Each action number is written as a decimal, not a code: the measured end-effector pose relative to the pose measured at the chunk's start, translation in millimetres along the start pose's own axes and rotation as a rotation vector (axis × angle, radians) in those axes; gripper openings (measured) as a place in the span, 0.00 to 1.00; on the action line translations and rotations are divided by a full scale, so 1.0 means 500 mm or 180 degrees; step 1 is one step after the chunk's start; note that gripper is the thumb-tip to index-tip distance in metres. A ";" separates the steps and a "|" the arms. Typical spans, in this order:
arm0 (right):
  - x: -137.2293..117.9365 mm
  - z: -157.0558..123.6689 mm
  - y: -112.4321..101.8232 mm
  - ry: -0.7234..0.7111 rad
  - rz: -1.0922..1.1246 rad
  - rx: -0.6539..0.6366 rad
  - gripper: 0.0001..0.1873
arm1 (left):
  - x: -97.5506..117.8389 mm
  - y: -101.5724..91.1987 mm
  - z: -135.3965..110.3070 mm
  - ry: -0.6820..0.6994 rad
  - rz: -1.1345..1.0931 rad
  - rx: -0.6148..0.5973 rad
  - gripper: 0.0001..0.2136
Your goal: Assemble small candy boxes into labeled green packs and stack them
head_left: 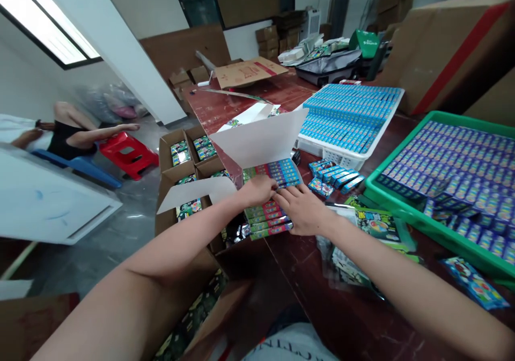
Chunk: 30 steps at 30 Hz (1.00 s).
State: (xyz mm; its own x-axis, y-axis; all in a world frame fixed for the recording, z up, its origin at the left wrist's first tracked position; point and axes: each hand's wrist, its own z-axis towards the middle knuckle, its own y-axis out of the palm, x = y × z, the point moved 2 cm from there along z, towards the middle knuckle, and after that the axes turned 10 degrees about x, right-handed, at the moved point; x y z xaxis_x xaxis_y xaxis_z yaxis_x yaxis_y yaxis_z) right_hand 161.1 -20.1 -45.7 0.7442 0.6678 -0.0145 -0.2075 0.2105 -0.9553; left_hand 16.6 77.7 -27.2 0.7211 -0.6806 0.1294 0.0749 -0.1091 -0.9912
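Note:
An open white display box (260, 145), its lid standing up at the back, sits at the table's edge filled with rows of small flat boxes (265, 219), some green and red, others blue and purple. My left hand (259, 189) rests on these rows from the left, fingers curled inward; whatever lies under its fingertips is hidden. Across the right side of the rows lies my right hand (303, 209), fingers stretched out over the box tops and thumb apart. The fingertips of both hands nearly meet near the middle.
Loose blue boxes (336, 176) and plastic pouches (378, 224) lie to the right. Beyond are a white crate (354, 157) and a green crate (374, 186) of small boxes. Divided cartons (164, 141) stand left below the table edge. A person sits by a red stool (129, 157).

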 end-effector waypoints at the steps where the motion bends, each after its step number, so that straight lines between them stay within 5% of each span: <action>1: 0.000 -0.001 0.000 -0.0003 0.0004 0.0003 0.46 | 0.001 0.002 0.003 -0.0045 0.0000 0.0027 0.10; 16: 0.006 0.000 0.000 0.0050 0.0463 -0.0129 0.45 | -0.018 0.019 -0.009 -0.0249 -0.0506 0.0337 0.08; 21: 0.032 0.005 0.015 0.0123 0.0073 0.0152 0.44 | -0.013 -0.004 -0.094 -0.0438 -0.0492 0.1244 0.21; 24: 0.038 -0.008 0.048 0.0282 0.0077 0.0225 0.40 | 0.014 0.045 -0.153 -0.0410 -0.0173 0.1360 0.31; 27: 0.035 -0.018 0.082 0.0453 0.0395 0.0069 0.52 | 0.043 0.112 -0.177 -0.0495 -0.0057 0.1186 0.41; 30: 0.030 -0.025 0.093 0.0503 0.0656 0.0064 0.62 | 0.047 0.138 -0.181 -0.0549 -0.0171 0.1147 0.42</action>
State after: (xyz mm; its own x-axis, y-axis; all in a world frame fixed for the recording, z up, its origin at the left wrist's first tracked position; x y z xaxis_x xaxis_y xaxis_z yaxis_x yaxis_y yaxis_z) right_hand 170.8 -9.3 -94.1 0.7744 0.5787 -0.2557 -0.3765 0.0967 -0.9213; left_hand -23.7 -11.3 -90.2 0.8123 -0.5460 0.2051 0.3303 0.1408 -0.9333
